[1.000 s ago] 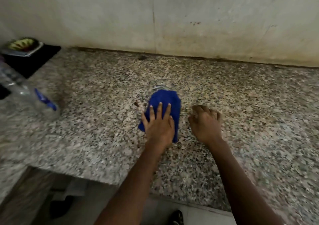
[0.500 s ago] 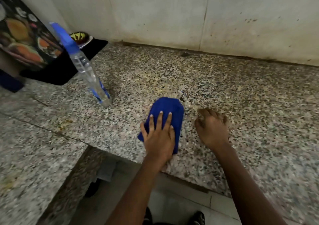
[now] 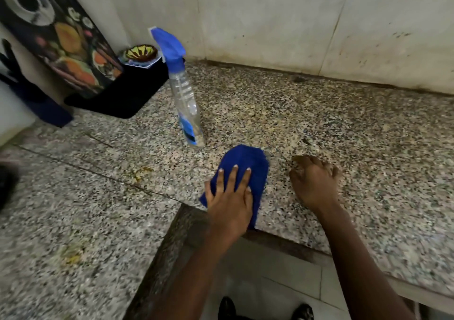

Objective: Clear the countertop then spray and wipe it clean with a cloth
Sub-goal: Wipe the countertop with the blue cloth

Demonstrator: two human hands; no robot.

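Observation:
A folded blue cloth (image 3: 248,162) lies on the speckled granite countertop (image 3: 344,128), close to the inner corner of the L-shaped front edge. My left hand (image 3: 229,204) presses flat on the cloth's near half, fingers spread over it. My right hand (image 3: 313,182) rests on the bare counter just right of the cloth, fingers curled under, holding nothing. A clear spray bottle (image 3: 184,93) with a blue trigger head stands upright just behind and left of the cloth.
A black tray (image 3: 122,96) sits at the back left with a patterned bowl (image 3: 141,52) on it and a fruit-print board (image 3: 61,42) leaning on the wall. Yellow smears (image 3: 138,172) mark the left counter section. Floor and shoes (image 3: 227,307) show below the edge.
My view has swung left, bringing the spray bottle and tray fully into sight. My left hand and the cloth now sit nearer the counter's inner corner; the right hand keeps its place beside them.

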